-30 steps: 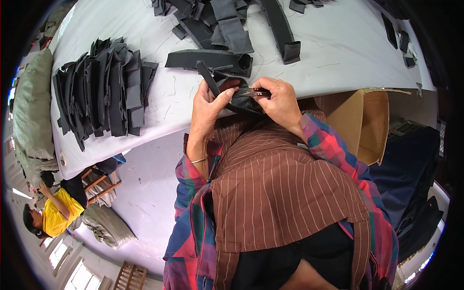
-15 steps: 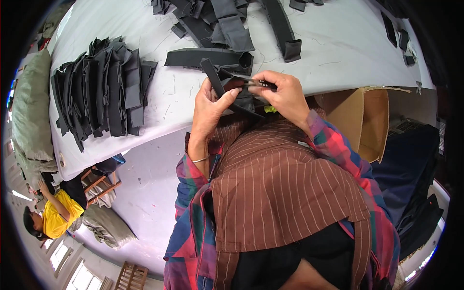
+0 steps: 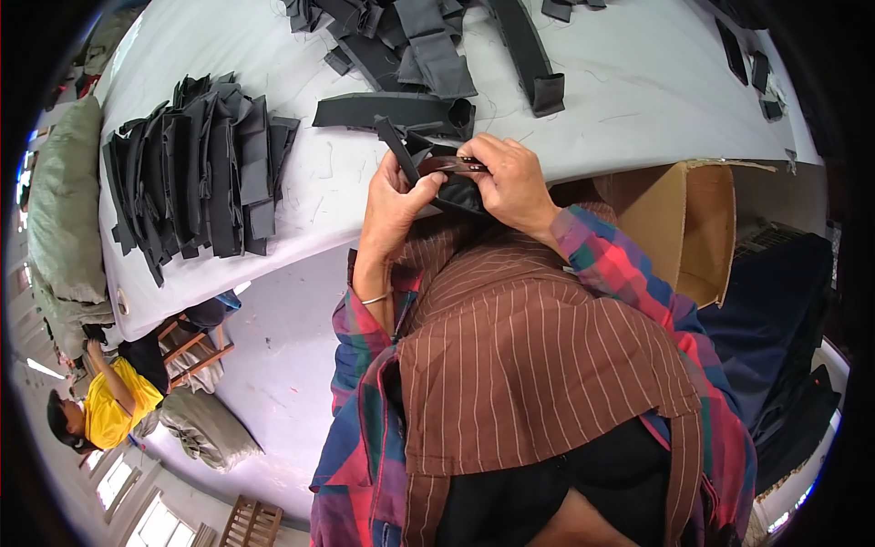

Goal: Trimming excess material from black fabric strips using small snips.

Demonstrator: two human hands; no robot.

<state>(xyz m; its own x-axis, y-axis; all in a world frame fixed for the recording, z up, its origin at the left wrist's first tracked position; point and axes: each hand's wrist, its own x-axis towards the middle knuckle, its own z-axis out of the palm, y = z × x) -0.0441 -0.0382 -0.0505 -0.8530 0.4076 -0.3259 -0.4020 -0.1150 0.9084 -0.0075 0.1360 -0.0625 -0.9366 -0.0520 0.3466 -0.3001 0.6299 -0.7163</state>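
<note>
Both hands met at the near edge of the white table (image 3: pixel 638 100), working one dark fabric strap piece (image 3: pixel 453 193). The left hand (image 3: pixel 394 202) was curled closed on it, thumb pressed over the strap's narrow tail, which stuck up and away towards the table. The right hand (image 3: pixel 513 178) was closed over the top of the same piece, fingers pinning what looked like a small brown-handled tool (image 3: pixel 460 165), perhaps scissors or snips, though the fingers hid too much of it to be sure.

The piece hung just off the table edge, above the person's lap, so a loosened grip would probably have dropped it to the floor rather than onto the table. With the tool so close to the left thumb, a slip could have nicked the thumb or cut into the strap itself.

An open cardboard box (image 3: pixel 679 223) stood just to the right below the table; its contents could not be seen. On the table, a stack of black strap pieces (image 3: pixel 196 173) lay to the left, and looser grey ones (image 3: pixel 428 46) were scattered beyond the hands.
</note>
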